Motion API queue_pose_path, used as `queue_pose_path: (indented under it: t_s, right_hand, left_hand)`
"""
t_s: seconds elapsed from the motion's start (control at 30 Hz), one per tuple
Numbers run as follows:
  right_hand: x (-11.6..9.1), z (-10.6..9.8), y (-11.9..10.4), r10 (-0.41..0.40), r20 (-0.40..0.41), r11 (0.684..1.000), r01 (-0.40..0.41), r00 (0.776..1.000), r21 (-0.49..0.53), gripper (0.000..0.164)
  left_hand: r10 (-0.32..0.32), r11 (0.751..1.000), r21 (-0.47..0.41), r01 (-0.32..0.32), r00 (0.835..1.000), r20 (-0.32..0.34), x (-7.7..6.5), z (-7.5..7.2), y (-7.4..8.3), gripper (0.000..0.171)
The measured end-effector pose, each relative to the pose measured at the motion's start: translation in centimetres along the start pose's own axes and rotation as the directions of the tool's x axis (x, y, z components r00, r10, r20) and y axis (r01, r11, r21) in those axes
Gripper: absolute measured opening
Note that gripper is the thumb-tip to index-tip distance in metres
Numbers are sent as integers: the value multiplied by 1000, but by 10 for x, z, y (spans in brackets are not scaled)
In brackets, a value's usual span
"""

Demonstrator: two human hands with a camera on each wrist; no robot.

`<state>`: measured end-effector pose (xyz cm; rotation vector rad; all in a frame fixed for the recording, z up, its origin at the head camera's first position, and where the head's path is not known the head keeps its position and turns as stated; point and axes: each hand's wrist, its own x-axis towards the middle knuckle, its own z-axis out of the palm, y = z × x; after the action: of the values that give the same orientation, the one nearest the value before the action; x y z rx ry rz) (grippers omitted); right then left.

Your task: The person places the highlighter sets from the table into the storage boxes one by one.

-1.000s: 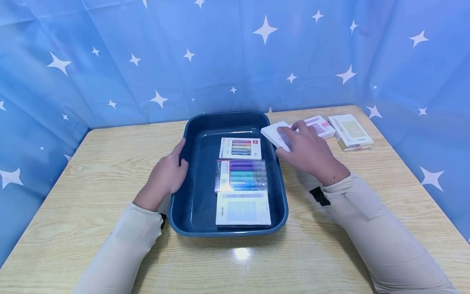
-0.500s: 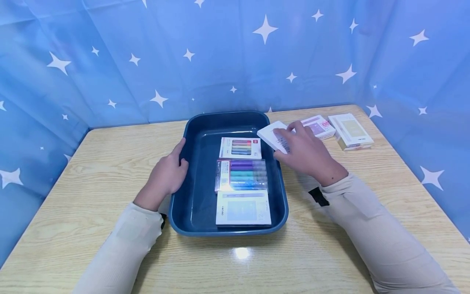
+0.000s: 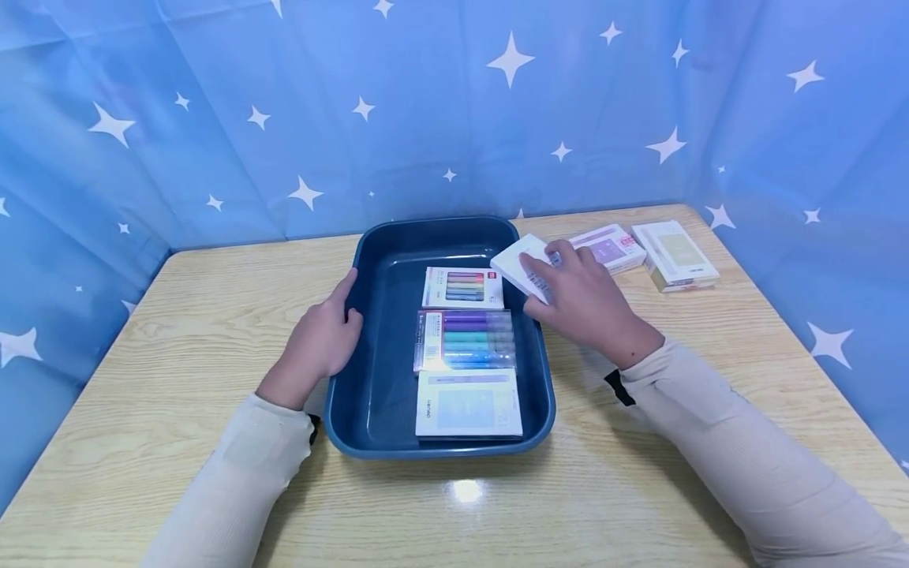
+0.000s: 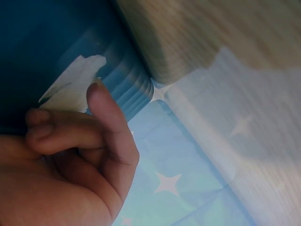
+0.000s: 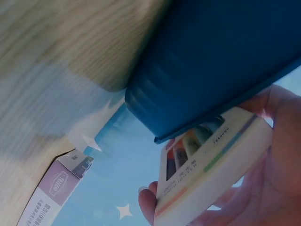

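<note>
fingers of the right hand are grasping a white pen box, the index finger pressing on its upper face. tilted, the box is hanging over the right rim of the blue tray, toward the desk's back edge; whether it is touching the rim is not showing clearly. from the right wrist, its window is showing coloured pens, with a rainbow stripe running alongside.

fingers of the left hand are holding the tray's left rim, the thumb lying over it and the index finger stretching toward the back edge.

the tray is standing around the middle of the desk, its far end nearly reaching the back edge. along its right side three packs are lying in a row: a window box farthest, a clear marker pack, then a blue-panelled box nearest the person. close to the desk's back right corner, a purple-panelled box and a yellow-panelled box are lying side by side, the latter sitting nearer the right edge.

pale wood grain is showing across the desk, and light is gleaming in front of the tray. beyond the back edge and down both sides, a blue curtain is hanging in loose folds, carrying white four-pointed stars.
</note>
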<state>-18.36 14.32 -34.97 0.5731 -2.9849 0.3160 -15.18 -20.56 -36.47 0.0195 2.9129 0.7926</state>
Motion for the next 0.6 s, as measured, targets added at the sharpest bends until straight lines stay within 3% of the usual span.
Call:
queue_pose_path:
  t_s: [0.6]
  right_hand:
    - [-2,8,9,-60,-31,995,62,998,75,58]
  left_hand:
    - [-4,1000,8,4,1000,5,1,0,-1,63]
